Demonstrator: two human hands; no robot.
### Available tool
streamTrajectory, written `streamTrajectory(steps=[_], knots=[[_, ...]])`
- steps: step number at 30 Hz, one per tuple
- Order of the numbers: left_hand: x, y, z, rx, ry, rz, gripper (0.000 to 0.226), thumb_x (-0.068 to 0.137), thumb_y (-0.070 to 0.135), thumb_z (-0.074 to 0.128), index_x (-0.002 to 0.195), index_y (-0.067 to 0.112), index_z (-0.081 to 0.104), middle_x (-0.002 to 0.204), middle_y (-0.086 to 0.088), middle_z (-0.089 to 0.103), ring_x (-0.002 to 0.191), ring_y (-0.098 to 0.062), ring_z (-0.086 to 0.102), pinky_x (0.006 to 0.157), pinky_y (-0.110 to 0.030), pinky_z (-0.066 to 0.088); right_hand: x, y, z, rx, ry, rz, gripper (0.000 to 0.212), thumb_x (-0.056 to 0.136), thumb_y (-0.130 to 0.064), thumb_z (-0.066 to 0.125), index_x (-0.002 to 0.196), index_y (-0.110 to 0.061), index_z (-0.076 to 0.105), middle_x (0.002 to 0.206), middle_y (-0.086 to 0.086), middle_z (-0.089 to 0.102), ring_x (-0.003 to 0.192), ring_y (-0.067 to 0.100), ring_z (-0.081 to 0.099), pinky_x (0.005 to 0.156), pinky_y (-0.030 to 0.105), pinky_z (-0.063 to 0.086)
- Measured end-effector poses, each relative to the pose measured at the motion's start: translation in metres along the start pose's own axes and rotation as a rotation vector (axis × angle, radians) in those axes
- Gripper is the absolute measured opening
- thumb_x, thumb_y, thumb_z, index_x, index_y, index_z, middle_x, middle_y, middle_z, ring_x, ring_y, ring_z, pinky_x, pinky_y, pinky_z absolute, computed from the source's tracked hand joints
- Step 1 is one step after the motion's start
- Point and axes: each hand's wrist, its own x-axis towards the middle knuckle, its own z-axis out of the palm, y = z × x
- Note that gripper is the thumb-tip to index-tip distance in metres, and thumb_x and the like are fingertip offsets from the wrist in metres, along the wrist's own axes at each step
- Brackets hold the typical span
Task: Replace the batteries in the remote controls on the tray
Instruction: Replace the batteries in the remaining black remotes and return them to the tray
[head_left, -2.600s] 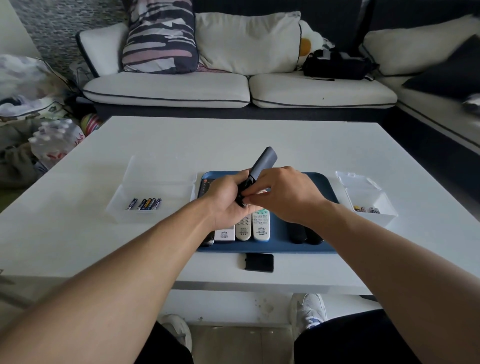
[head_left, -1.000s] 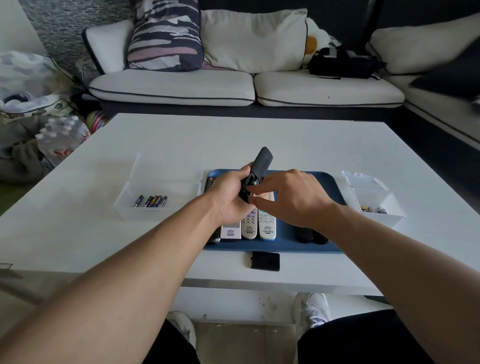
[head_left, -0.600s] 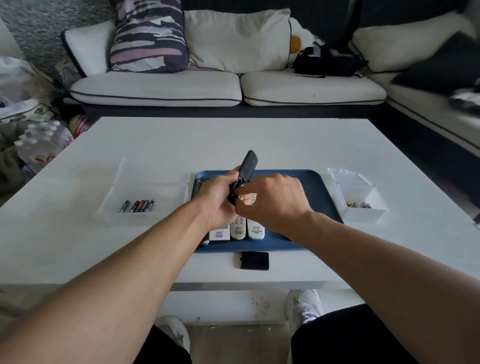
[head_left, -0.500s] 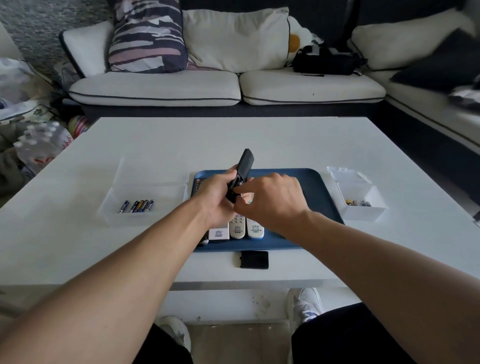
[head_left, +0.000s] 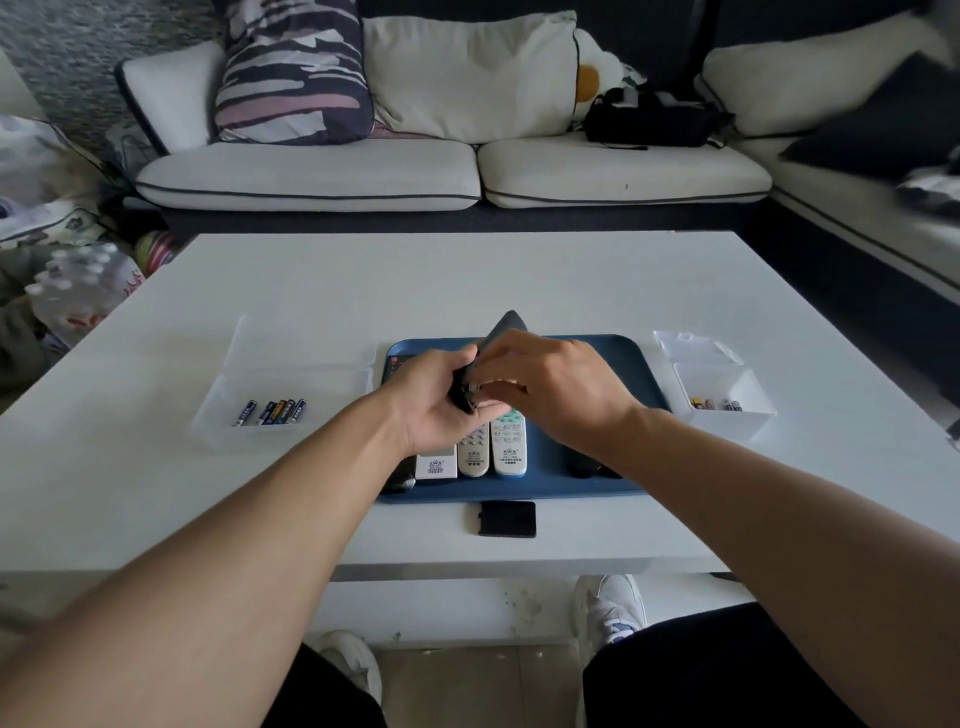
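Above the blue tray (head_left: 615, 358), my left hand (head_left: 434, 408) grips the lower end of a black remote (head_left: 506, 325), which is tilted up and away from me. My right hand (head_left: 563, 392) is curled against the remote's open back, and its fingertips pinch a small silver-ended battery (head_left: 471, 387). Three white remotes (head_left: 509, 447) lie side by side on the tray below my hands. Dark remotes (head_left: 582, 470) are mostly hidden under my right wrist. A black battery cover (head_left: 507, 518) lies on the table in front of the tray.
A clear box (head_left: 218, 415) left of the tray holds several batteries (head_left: 275, 410). A small open clear box (head_left: 727, 421) on the right holds a few more batteries (head_left: 714, 402). The white table (head_left: 467, 275) stands before a sofa, with bags on the floor at left.
The remote has tipped lower and my right hand has slid further over its back. The camera view shifted slightly.
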Motion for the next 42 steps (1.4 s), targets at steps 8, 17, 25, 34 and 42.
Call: streamTrajectory(steps=[8,17,25,34,42], knots=[[0.020,-0.004,0.014,0.019,0.022,0.084,0.037,0.110,0.022,0.032,0.139,0.017,0.053,0.125,-0.018,0.069,0.105,-0.031,0.071,0.077,-0.037,0.057,-0.006,0.061,-0.043,0.571,0.008,1.100,0.012,0.099,-0.021,0.057,0.108,-0.017,0.064,0.082,-0.002,0.070,0.057,0.007,0.050,0.044,0.019,0.035],[0.038,-0.014,0.035,0.061,-0.044,0.087,0.037,0.109,0.026,0.032,0.137,0.015,0.054,0.116,-0.014,0.073,0.093,-0.027,0.074,0.061,-0.028,0.054,-0.057,0.146,-0.073,0.321,-0.006,1.352,0.015,0.093,-0.006,0.055,0.090,-0.018,0.063,0.084,0.004,0.060,0.061,0.013,0.047,0.052,0.020,0.042],[0.044,-0.019,0.043,0.109,-0.070,0.087,0.039,0.110,0.027,0.031,0.136,0.010,0.055,0.116,-0.011,0.074,0.092,-0.024,0.074,0.068,-0.030,0.052,-0.076,0.158,-0.056,-0.199,-0.359,1.161,0.024,0.090,-0.011,0.067,0.113,-0.017,0.072,0.117,0.001,0.066,0.108,0.024,0.062,0.079,0.024,0.045],[0.043,-0.017,0.037,0.227,-0.141,0.153,0.035,0.108,0.014,0.035,0.136,0.015,0.056,0.122,-0.008,0.072,0.098,-0.022,0.073,0.064,-0.028,0.055,-0.084,0.169,-0.045,-0.283,-0.289,1.200,0.024,0.082,-0.011,0.078,0.104,-0.019,0.073,0.107,0.007,0.067,0.094,0.028,0.066,0.080,0.034,0.057],[0.040,-0.018,0.028,0.250,-0.026,0.166,0.031,0.105,0.005,0.041,0.131,0.006,0.058,0.120,-0.015,0.071,0.096,-0.028,0.073,0.066,-0.032,0.058,-0.058,0.141,-0.058,-0.332,-0.053,0.970,0.029,0.084,-0.015,0.064,0.106,-0.033,0.069,0.112,-0.008,0.069,0.094,0.020,0.065,0.074,0.030,0.049]])
